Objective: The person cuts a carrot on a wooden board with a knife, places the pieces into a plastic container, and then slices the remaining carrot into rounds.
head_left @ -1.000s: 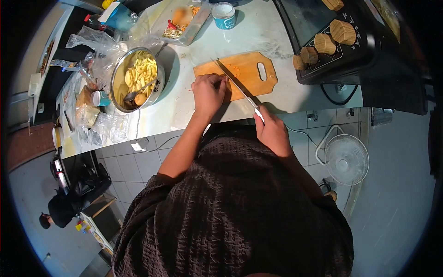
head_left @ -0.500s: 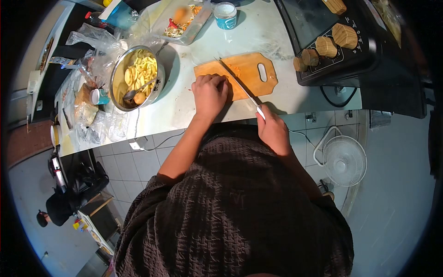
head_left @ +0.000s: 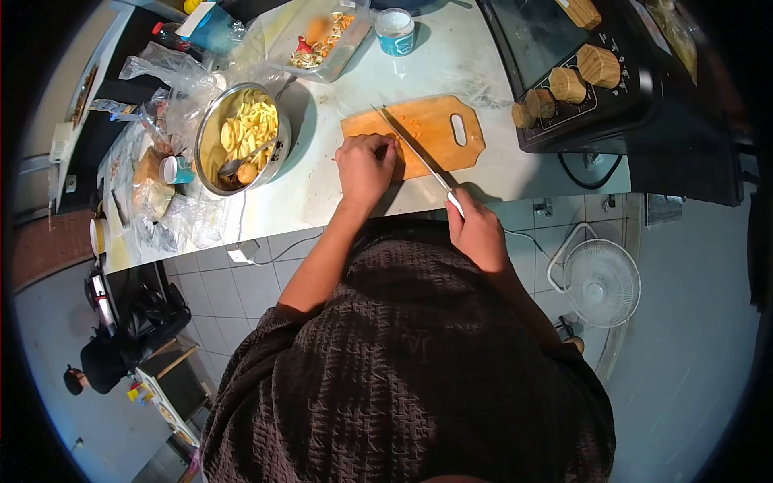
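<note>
A wooden cutting board (head_left: 441, 121) with a handle slot lies on the counter. Small orange bits (head_left: 415, 125), looking like diced carrot, are scattered on it. My left hand (head_left: 366, 167) rests at the board's left side with its fingers curled and pressed together; whatever they pinch is hidden beneath them. My right hand (head_left: 478, 233) is closed around the white handle of a kitchen knife (head_left: 415, 146). The blade slants across the board, its edge close beside my left fingertips.
Left of the board stands a steel pot (head_left: 283, 145) of cut pale yellow strips with a spoon. Behind are a plastic container (head_left: 326, 71) of shredded vegetables and a blue-white tub (head_left: 395, 34). A black oven (head_left: 644, 113) stands right; plastic bags (head_left: 173, 68) lie left.
My right hand and the knife handle have shifted slightly downward and left. My left hand keeps almost the same place on the board.
</note>
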Motion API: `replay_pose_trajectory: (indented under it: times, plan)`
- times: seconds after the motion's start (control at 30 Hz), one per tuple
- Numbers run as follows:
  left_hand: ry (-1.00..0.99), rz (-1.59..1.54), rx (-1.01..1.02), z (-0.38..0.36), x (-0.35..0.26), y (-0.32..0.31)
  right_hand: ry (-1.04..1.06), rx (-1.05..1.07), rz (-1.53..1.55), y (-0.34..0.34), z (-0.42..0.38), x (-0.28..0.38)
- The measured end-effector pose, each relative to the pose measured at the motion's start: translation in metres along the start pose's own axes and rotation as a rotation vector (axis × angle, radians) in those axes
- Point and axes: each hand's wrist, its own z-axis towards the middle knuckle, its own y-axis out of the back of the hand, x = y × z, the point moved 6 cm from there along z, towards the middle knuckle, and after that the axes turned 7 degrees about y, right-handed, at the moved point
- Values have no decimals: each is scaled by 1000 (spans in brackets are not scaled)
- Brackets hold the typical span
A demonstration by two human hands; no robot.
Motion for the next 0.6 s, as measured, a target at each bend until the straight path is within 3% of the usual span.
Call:
replay_pose_trajectory:
  times: [0.6]
  plan:
    - [18, 12, 13, 0, 2, -1, -6, 84, 13, -7, 13, 0]
